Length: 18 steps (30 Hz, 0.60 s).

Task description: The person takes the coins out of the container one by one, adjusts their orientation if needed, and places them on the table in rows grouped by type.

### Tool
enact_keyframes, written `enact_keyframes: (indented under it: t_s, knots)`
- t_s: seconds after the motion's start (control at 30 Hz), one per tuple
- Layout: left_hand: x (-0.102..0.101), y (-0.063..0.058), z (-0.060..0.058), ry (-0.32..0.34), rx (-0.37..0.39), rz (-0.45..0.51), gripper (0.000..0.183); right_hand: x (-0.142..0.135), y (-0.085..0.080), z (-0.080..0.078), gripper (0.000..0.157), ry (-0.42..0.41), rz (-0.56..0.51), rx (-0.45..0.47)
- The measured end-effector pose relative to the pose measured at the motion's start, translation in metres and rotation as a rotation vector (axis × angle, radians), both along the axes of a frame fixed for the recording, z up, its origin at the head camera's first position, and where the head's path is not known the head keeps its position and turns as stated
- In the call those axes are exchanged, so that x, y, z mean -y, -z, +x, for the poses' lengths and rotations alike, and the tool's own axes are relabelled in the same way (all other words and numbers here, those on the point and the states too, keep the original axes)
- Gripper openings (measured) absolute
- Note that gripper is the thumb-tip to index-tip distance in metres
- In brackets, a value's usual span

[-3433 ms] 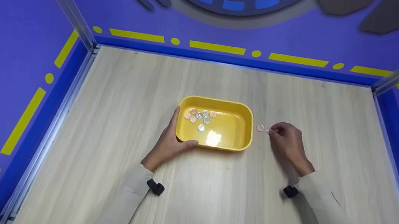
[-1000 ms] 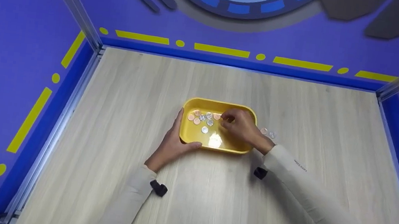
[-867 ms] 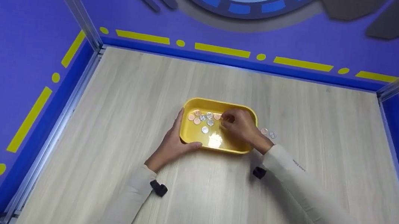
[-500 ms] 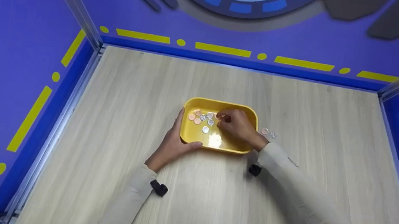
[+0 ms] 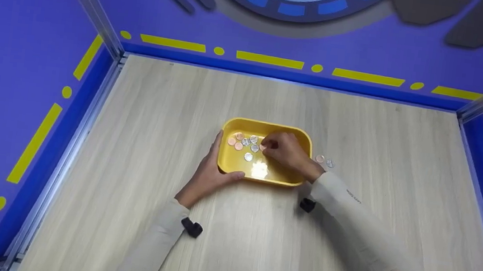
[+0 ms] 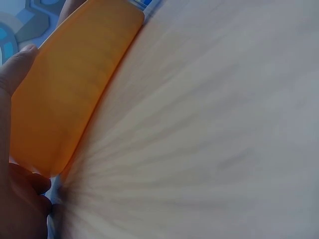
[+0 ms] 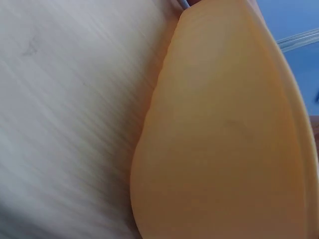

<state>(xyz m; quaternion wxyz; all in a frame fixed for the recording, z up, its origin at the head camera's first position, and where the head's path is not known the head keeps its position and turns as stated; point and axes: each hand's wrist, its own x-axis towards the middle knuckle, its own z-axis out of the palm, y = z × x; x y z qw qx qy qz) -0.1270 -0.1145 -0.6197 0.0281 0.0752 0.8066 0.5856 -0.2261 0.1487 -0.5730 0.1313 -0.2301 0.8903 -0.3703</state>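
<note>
A yellow plastic tray (image 5: 233, 159) with rounded corners sits on the table. My left hand (image 5: 209, 175) grips its left end, thumb along the front rim; the left wrist view shows the fingers (image 6: 30, 184) curled against the end wall. Inside the tray, several copper coins (image 5: 238, 146) and silver coins (image 5: 248, 156) lie toward the left. My right hand (image 5: 287, 152) reaches over the right side into the tray, thumb and index finger pinching a copper coin (image 5: 263, 147) low near the floor. In the right wrist view, the tray's outer wall (image 7: 219, 119) hides the fingertips.
Just right of the tray, a copper coin (image 5: 320, 158) and a silver coin (image 5: 330, 163) lie side by side on the wooden table (image 5: 228, 252). Blue-purple panels (image 5: 279, 40) enclose the table at the back and both sides.
From the table at the right, my right hand has come into the tray, then shifted slightly left. The copper coin at its fingertips has moved a little toward me. My left hand keeps its grip.
</note>
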Motion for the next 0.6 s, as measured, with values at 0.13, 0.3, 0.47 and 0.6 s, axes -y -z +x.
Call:
enact_keyframes:
  t_s: [0.13, 0.3, 0.47, 0.6]
  knots:
    - [0.000, -0.001, 0.000, -0.004, -0.002, -0.004, 0.140, 0.001, 0.001, 0.000, 0.019, 0.001, 0.006, -0.013]
    - [-0.001, 0.000, 0.000, -0.008, -0.006, -0.009, 0.140, 0.002, 0.000, 0.001, 0.016, 0.002, 0.048, -0.017]
    - [-0.001, -0.001, 0.000, -0.001, -0.007, -0.017, 0.139, 0.003, -0.003, 0.004, 0.014, -0.013, 0.115, 0.002]
    - [0.000, -0.001, 0.000, 0.006, -0.010, -0.015, 0.139, 0.004, -0.006, 0.010, 0.009, -0.023, 0.145, 0.024]
